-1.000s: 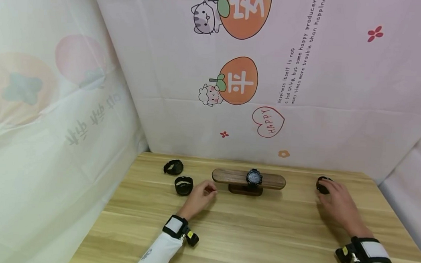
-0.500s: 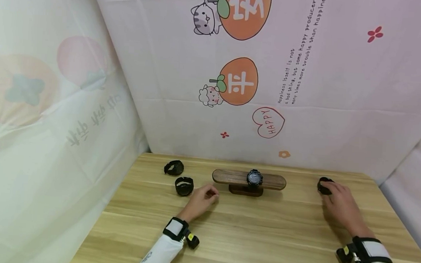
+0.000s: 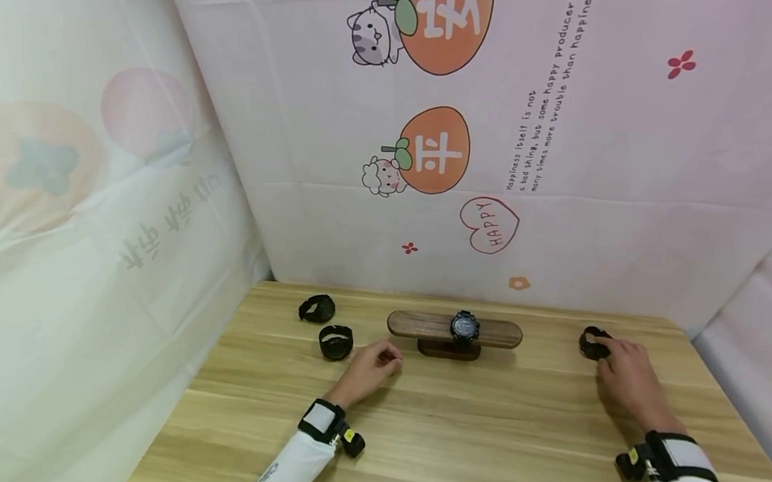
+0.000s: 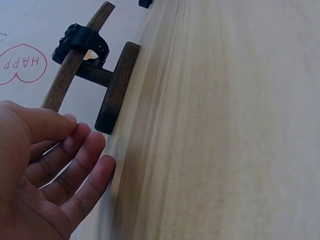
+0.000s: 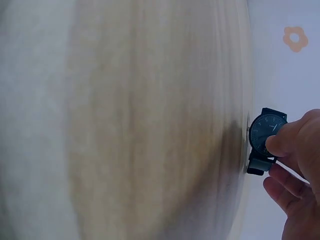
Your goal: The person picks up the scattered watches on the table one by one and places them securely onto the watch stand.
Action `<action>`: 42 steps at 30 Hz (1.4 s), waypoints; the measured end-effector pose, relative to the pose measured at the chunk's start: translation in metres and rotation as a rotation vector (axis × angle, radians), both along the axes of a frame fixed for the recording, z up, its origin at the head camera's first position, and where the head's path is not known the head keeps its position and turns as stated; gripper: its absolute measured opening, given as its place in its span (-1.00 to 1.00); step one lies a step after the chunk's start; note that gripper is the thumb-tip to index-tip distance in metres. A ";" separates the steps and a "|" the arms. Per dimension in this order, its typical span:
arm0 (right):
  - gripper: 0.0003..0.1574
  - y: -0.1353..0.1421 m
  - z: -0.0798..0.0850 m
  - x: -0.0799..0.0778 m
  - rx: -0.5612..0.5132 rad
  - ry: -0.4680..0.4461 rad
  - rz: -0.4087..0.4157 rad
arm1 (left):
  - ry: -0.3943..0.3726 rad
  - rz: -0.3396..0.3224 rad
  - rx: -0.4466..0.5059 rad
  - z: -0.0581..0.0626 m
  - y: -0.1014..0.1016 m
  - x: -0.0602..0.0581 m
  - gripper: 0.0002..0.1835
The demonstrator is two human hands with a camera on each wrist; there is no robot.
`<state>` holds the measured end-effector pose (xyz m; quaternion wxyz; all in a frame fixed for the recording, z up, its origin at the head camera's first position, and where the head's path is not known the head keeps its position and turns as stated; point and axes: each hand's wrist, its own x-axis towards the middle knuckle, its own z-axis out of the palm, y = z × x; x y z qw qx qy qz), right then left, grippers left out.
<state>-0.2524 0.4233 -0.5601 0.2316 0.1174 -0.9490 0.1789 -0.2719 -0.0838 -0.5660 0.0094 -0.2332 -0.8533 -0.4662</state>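
At the right of the table, my right hand (image 3: 631,381) pinches a black wristwatch (image 3: 587,349) with a looped strap. In the right wrist view the thumb presses on the dark dial of this watch (image 5: 261,131). The part of the strap behind the fingers is hidden. My left hand (image 3: 363,372) rests near the table's middle, fingers loosely bent and holding nothing. Just beyond it stands a wooden watch stand (image 3: 417,325) with one chunky black watch (image 3: 465,326) strapped round its bar. The left wrist view shows the stand (image 4: 120,87) past the fingertips.
Two more black watches lie at the left: one watch (image 3: 336,348) beside my left hand, another watch (image 3: 323,311) farther back. A printed white cloth (image 3: 334,223) hangs behind the wooden table (image 3: 480,438), and cloth also lines both sides.
My right hand has drawn slightly back and right, with its index finger now at the watch's strap loop. The left hand shifted slightly right and nearer.
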 end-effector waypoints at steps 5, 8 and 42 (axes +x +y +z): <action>-0.54 0.000 -0.001 0.002 -0.002 0.019 0.006 | -0.013 -0.004 -0.002 0.002 0.000 0.002 -0.93; -0.55 -0.001 0.000 0.003 -0.007 0.025 0.008 | -0.022 -0.005 -0.004 0.002 0.001 0.002 -0.91; -0.68 -0.012 0.008 0.011 -0.006 -0.031 -0.029 | -0.035 -0.006 -0.037 0.005 0.004 0.007 -0.90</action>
